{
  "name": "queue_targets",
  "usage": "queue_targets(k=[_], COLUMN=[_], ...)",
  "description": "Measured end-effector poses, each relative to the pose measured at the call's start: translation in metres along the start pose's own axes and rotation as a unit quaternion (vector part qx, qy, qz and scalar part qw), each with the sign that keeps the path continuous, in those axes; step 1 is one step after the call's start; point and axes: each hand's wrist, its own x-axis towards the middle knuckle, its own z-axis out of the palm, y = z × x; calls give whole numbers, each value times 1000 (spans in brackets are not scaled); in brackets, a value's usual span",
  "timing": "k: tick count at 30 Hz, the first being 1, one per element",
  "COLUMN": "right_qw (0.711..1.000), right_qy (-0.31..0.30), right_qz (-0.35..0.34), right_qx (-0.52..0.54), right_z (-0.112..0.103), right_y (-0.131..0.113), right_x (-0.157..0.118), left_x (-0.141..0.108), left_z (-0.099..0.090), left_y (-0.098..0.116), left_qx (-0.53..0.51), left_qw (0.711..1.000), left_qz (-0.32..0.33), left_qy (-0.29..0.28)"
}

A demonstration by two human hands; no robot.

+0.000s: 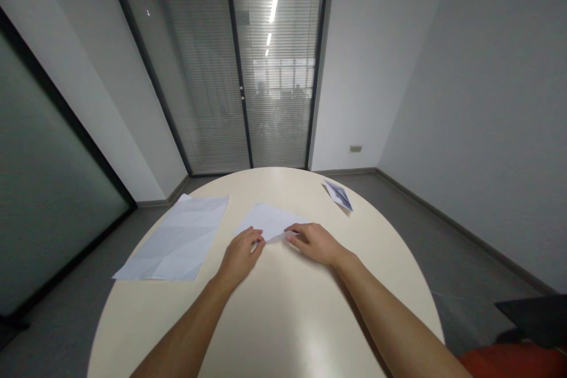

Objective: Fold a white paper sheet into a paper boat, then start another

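Note:
A folded sheet of white paper (271, 217) lies in front of me on the round, cream-coloured table (279, 307). My left hand (241, 253) has its curled fingers and thumb closed on the near left edge of this paper. At the near right edge, my right hand (315, 242) grips the same paper between thumb and fingers. The part of the paper under my fingertips is hidden.
To the left lies a larger creased white sheet (181, 236), reaching over the table's edge. A small folded paper with a dark print (339, 195) rests at the far right. Beyond the table stands a glass partition with blinds (274, 118). A red seat (514, 360) shows at bottom right.

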Motion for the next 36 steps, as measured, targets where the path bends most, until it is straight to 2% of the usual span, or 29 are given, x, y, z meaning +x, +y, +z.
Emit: queue_targets(k=[7, 12, 18, 25, 36], right_qw=[996, 994, 994, 995, 995], right_qy=[38, 58, 92, 96, 88], right_qz=[68, 90, 63, 31, 16], right_qx=[-33, -37, -6, 0, -44], right_z=[13, 16, 20, 22, 23], right_y=[12, 14, 22, 24, 24], right_x=[4, 5, 7, 5, 7], left_x=[-1, -1, -2, -1, -4], left_z=[2, 0, 2, 1, 5], left_y=[0, 4, 2, 2, 2], left_qx=[7, 5, 9, 9, 52], left_qw=[1000, 1000, 999, 998, 997], left_qz=[7, 19, 21, 56, 34], left_qy=[7, 6, 24, -15, -35])
